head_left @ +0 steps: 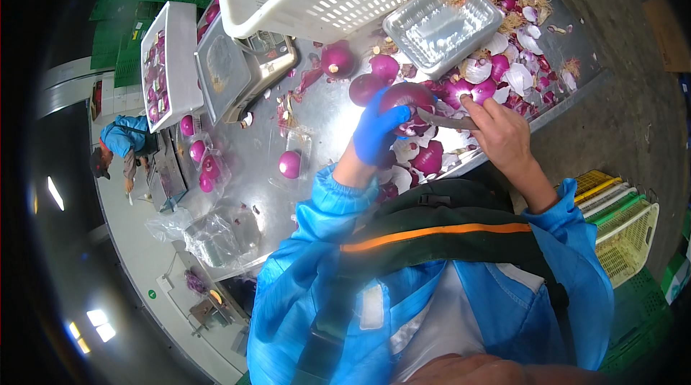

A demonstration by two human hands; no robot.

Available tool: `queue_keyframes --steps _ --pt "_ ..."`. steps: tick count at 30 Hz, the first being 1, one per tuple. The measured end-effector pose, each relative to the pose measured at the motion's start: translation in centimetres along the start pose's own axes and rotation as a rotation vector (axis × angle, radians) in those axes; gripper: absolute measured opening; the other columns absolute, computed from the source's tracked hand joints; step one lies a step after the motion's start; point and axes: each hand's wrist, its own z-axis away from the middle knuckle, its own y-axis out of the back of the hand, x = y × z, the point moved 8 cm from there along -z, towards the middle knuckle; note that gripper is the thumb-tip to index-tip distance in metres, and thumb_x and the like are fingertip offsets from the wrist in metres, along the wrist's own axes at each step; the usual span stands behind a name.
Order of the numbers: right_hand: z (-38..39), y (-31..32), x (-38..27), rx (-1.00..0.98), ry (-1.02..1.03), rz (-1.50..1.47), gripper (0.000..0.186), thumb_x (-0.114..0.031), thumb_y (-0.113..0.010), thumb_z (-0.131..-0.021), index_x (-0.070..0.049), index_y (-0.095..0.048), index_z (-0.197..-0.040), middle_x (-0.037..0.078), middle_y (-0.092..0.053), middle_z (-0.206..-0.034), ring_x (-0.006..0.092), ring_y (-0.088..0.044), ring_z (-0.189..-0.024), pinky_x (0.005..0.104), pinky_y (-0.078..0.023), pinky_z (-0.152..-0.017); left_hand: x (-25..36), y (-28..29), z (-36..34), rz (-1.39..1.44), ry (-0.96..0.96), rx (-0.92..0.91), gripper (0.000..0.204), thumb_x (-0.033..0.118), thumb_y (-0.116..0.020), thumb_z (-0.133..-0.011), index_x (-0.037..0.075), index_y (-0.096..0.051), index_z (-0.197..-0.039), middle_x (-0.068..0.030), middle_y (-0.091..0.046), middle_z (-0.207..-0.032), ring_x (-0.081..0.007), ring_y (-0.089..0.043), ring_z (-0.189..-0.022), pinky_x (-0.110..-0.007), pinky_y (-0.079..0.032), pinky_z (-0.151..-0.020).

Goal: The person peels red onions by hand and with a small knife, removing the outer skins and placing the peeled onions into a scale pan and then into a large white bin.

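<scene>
My left hand (376,128), in a blue glove, is closed round a large red onion (407,95) above the metal table. My bare right hand (502,131) grips a knife (450,122), its blade pointing left against the lower side of that onion. Beside the held onion lie other red onions, one dark (366,90) and one brighter (385,68). Loose onion skins (517,78) and peeled onions are heaped beyond my right hand. Another peeled onion (430,159) lies among skins just below the knife.
A clear plastic tray (440,25) rests by the skins, under a white slotted crate (345,3). Left are a scale-like device (223,72), a white box (191,72) of onions, an onion in a clear tray (289,164) and plastic bags (216,237). A co-worker (124,139) stands far left.
</scene>
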Motion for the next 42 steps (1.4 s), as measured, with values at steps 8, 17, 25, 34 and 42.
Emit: queue_keyframes --steps 8,17,25,34,42 --pt "0.9 -1.5 0.5 0.010 -0.126 0.026 0.039 -0.007 -0.064 -0.076 -0.011 -0.066 -0.114 0.005 -0.053 -0.077 0.0220 -0.059 -0.065 0.0342 -0.048 -0.055 -0.8 -0.3 0.2 -0.093 0.021 0.053 0.044 0.026 -0.064 -0.087 0.003 -0.055 -0.124 -0.0056 -0.066 -0.105 -0.0135 -0.063 -0.093 -0.025 -0.050 -0.073" --pt "2.7 -6.5 4.1 -0.289 -0.931 -0.615 0.030 -0.020 -0.052 -0.096 -0.008 -0.063 -0.121 0.017 -0.069 -0.094 0.0335 -0.066 -0.085 0.0399 -0.050 -0.075 -1.0 -1.1 1.3 -0.141 -0.062 0.129 0.052 0.012 -0.068 -0.084 0.001 -0.047 -0.130 -0.0112 -0.060 -0.116 -0.0182 -0.063 -0.098 -0.030 -0.052 -0.082" --pt "1.2 -2.7 0.3 -0.082 -0.337 -0.305 0.032 -0.012 -0.066 -0.081 -0.009 -0.064 -0.113 0.011 -0.064 -0.096 0.0319 -0.064 -0.081 0.0414 -0.050 -0.071 0.0 0.6 0.6 0.046 -0.108 0.137 0.055 0.014 -0.069 -0.083 0.000 -0.047 -0.133 -0.0107 -0.060 -0.120 -0.0199 -0.059 -0.110 -0.033 -0.047 -0.096" --pt "1.9 -2.3 0.0 -0.019 -0.233 -0.070 0.047 -0.008 -0.072 -0.069 -0.012 -0.063 -0.116 0.007 -0.059 -0.086 0.0251 -0.062 -0.074 0.0343 -0.050 -0.063 -1.1 0.9 0.2 0.061 -0.223 0.058 0.066 0.012 -0.071 -0.082 0.000 -0.039 -0.138 -0.0136 -0.053 -0.130 -0.0241 -0.054 -0.118 -0.036 -0.045 -0.101" --pt "4.3 -6.5 2.2 -0.007 -0.584 -0.513 0.026 -0.016 -0.058 -0.090 -0.007 -0.063 -0.114 0.015 -0.065 -0.098 0.0354 -0.063 -0.082 0.0429 -0.049 -0.074 -0.2 -1.9 1.3 -0.017 -0.210 0.108 0.070 0.007 -0.073 -0.078 0.002 -0.037 -0.138 -0.0153 -0.050 -0.133 -0.0260 -0.051 -0.122 -0.038 -0.043 -0.102"
